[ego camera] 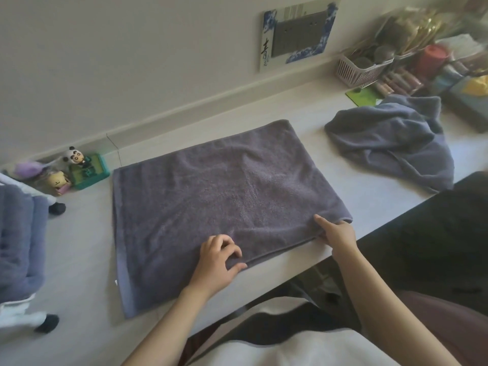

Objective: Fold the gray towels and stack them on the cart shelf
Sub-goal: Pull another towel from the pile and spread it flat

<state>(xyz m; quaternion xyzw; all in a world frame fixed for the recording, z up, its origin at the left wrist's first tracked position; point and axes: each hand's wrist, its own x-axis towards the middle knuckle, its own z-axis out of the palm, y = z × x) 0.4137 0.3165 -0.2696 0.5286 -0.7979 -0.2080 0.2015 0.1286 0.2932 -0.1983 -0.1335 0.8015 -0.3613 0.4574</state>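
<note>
- Nearest the camera, two bare forearms are seen reaching out over the near edge of the bench (87, 260).
- On the near edge of the flat gray towel (211, 196), which is spread across the middle of the bench, the left hand (216, 262) is placed; its fingers are curled and the cloth edge appears to be pinched between thumb and fingers.
- At the towel's near right corner, the hem is held by the right hand (335, 233), with the forefinger laid on top and the rest of the grip tucked under the cloth.
- Far to the right, a second gray towel (393, 143) is left crumpled, well apart from the flat one.
- At the left edge, folded towels (18, 241) are seen stacked on what is judged to be the cart shelf.
- A fold of the near edge toward the far side is judged to be the step in hand.
- An uneven fold could result, since the left grip sits mid-edge and the near left corner is left unheld and may drag.
- Ripples near the middle could be trapped inside the fold.
- Small figurines (66, 167) at the far left could be knocked if the cloth is swung wide.
</note>
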